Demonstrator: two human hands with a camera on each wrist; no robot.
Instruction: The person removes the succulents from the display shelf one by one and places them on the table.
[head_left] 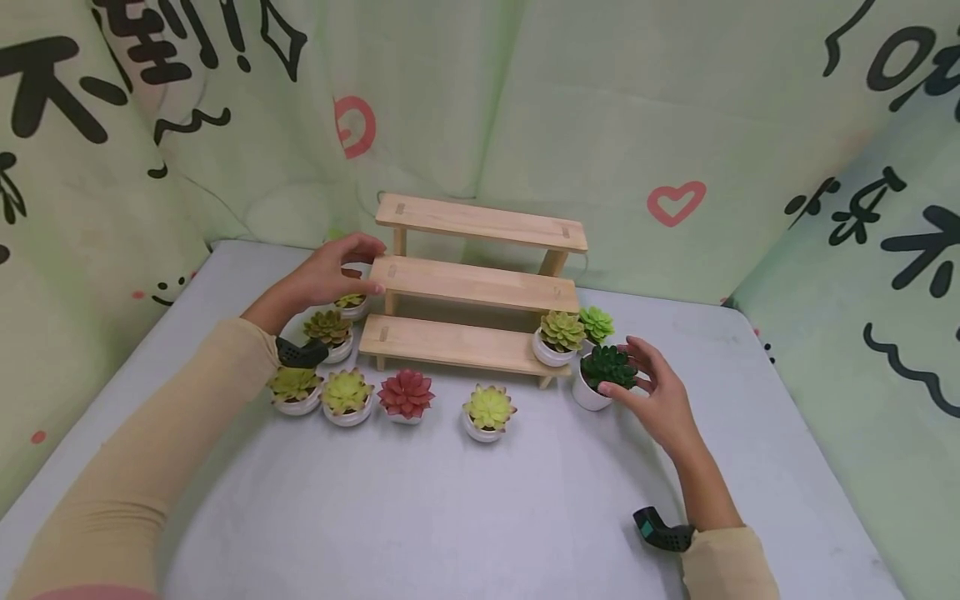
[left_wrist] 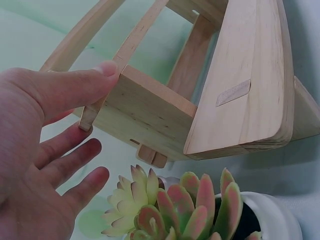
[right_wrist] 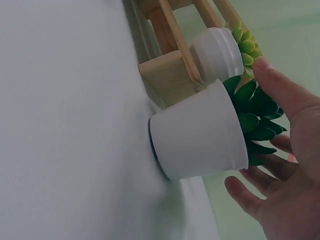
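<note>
A three-step wooden plant stand [head_left: 457,342] stands at the back of the table. My left hand [head_left: 337,267] holds its left end at the middle step, the thumb [left_wrist: 90,85] on the wood and the other fingers at the outer side. To the right is a dark green succulent [head_left: 609,365] in a white pot [right_wrist: 200,135]. Around its leaves my right hand [head_left: 660,400] spreads loosely, thumb and fingers apart on either side; whether they touch the leaves I cannot tell. A yellow-green succulent [head_left: 562,333] in a white pot sits on the bottom step's right end.
A bright green succulent [head_left: 597,323] stands behind the dark green one. In front of the stand are a red succulent [head_left: 406,393] and a yellow-green one [head_left: 489,408]. Several more potted succulents [head_left: 347,392] cluster under and near my left forearm. A printed curtain [head_left: 600,125] surrounds the table.
</note>
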